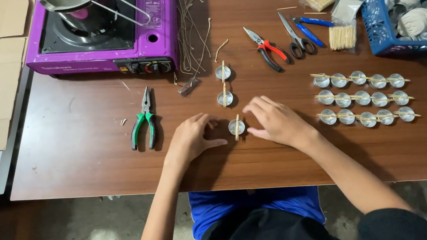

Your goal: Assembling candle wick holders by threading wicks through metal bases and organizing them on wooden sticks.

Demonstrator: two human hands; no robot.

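the small round metal cup [236, 126] with a thin wooden stick across its rim stands on the brown wooden table [85, 140], between the two hands. the left hand [193, 136] has its fingers loosely curved beside the cup; the thumb reaches toward it, but i cannot tell if it touches. the right hand [275, 120] lies spread and relaxed just right of the cup, and holds nothing. what is inside the cup is too small to see. two more shiny cups with sticks [224, 85] stand behind it. green-handled pliers [144, 120] lie to the left. the purple gas stove [101, 26] is cut off at the top edge.
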